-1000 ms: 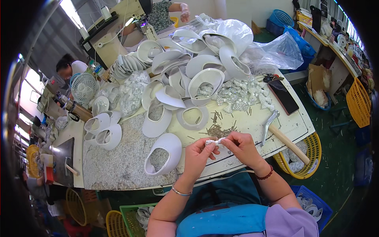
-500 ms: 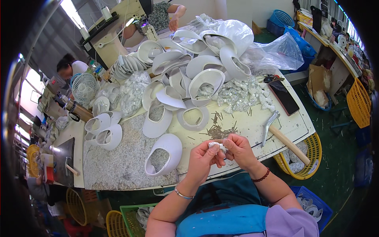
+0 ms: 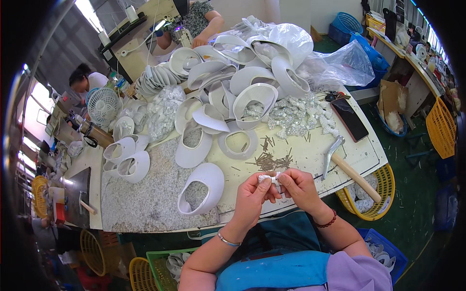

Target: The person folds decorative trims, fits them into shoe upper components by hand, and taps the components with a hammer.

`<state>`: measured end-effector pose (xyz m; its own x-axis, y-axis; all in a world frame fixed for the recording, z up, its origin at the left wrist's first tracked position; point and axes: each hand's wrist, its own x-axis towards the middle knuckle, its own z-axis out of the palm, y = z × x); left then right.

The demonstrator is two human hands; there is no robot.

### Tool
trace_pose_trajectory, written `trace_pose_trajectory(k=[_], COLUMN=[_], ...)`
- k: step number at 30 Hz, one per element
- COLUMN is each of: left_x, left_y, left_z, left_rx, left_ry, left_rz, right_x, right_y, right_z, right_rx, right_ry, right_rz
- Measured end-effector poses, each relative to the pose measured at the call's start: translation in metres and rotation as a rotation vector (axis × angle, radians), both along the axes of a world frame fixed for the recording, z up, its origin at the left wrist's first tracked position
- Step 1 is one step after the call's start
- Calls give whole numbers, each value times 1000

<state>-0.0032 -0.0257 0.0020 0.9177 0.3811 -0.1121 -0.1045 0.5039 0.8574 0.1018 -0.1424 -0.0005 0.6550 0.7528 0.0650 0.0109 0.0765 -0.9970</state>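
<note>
Both hands, left hand (image 3: 253, 194) and right hand (image 3: 300, 188), pinch one small white piece (image 3: 268, 179), fingers closed. Held just below the nail pile (image 3: 269, 159). Hammer (image 3: 350, 169) right of it on counter (image 3: 310, 150).

Dark phone (image 3: 349, 119), flat rectangular slab with its black screen up, lies on the worktop (image 3: 310, 155) at the right, just beside a heap of small silvery bits. Clear plastic bags: one crumpled and bluish (image 3: 340, 65) at the far right edge, one whitish (image 3: 291, 41) bulging over the pile of white shells behind. Open brown cardboard box (image 3: 391, 99) stands on the floor right of the worktop.
</note>
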Motion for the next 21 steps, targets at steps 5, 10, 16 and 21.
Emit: trace_pose_trajectory(k=[5,10,16,21], left_x=[0,0,0,2], left_y=[3,5,5,0], left_z=[4,6,4,-1], left_rx=[-20,-46,-124,308], left_ry=[15,32,-46,-20], left_rz=[-36,-74,-135,8], right_x=[4,8,7,7], right_y=[-8,-5,-3,-2], right_z=[3,-5,1,16], right_rx=[-19,27,89,-57], right_ry=[20,7,102,-618], right_rz=[59,119,139,-9])
